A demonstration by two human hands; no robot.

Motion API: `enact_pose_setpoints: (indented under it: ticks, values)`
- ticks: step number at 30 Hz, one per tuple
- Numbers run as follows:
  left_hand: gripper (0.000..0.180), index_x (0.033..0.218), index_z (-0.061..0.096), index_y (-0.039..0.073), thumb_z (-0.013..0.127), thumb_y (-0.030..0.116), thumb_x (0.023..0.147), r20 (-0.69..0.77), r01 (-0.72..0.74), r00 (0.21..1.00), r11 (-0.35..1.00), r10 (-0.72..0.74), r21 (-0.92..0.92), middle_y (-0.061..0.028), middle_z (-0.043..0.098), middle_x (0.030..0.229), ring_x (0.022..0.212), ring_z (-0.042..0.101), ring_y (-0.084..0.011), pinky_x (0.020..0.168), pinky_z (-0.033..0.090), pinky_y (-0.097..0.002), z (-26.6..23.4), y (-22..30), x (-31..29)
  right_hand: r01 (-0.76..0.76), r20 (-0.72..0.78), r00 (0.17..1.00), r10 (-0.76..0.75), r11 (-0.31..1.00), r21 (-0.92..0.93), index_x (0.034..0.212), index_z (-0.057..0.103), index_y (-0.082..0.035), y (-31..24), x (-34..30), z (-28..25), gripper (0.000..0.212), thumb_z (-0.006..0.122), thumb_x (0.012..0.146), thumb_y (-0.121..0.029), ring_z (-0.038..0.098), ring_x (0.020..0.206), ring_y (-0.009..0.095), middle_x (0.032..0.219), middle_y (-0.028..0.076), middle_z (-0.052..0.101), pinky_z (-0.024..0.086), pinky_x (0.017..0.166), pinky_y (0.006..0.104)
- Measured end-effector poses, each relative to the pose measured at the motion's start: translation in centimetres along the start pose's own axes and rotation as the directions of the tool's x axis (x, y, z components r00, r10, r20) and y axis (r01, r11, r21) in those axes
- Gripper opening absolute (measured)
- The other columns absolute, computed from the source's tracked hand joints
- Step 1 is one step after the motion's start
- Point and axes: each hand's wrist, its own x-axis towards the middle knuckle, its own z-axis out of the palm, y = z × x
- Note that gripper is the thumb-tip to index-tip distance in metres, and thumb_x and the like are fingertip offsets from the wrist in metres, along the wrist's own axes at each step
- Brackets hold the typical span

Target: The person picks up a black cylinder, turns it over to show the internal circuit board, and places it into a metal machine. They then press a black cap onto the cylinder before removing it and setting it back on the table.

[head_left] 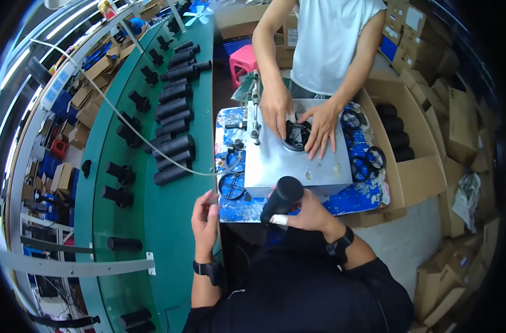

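Note:
In my right hand (313, 213) is a black cylinder (285, 194), gripped around its side and tilted upward in front of my body. A strip of white tape wraps one finger of that hand. My left hand (205, 223) is raised beside the corner of the blue board, fingers apart and nothing in it. Across from me, a person in a white sleeveless top presses both hands around a round black ring part (297, 135) on a silver metal box (264, 166). A metal clamp-like fixture (255, 111) stands at the box's left side.
Black cylinders (174, 147) and flanged black parts (119, 172) line the green bench (175, 222) at left. Round black frames (231, 186) lie on the paint-worn blue board (236, 211). An open carton (425, 186) holding black cylinders stands at right. A thin hose (125, 119) crosses the bench.

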Motion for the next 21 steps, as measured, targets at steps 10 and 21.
enact_pose_setpoints:
  ticks: [10,21]
  values:
    - [0.025,0.131,0.067,-0.001,0.065,0.009,0.108,-0.105,0.121,0.989,0.974,-0.102,0.194,-0.0069,0.071,0.112,0.103,0.067,-0.0137,0.092,0.054,-0.0279,-2.8,-13.4,-4.5,0.051,-0.158,0.987,-0.041,0.997,0.057,0.141,0.058,-0.008,4.2,-1.4,-2.2,0.072,0.096,0.081,-0.014,0.068,0.121,0.017,0.130,0.008,0.073,0.058,0.102,0.0360]
    - [0.021,0.125,0.068,-0.004,0.064,0.007,0.107,-0.081,0.092,0.994,0.955,-0.072,0.282,-0.0077,0.072,0.110,0.101,0.068,-0.0143,0.092,0.054,-0.0282,-2.3,-12.9,-4.3,0.033,-0.126,0.991,-0.032,0.999,0.011,0.138,0.061,-0.005,3.3,-1.0,-2.2,0.070,0.098,0.080,-0.016,0.069,0.119,0.017,0.132,0.009,0.073,0.058,0.102,0.0359]
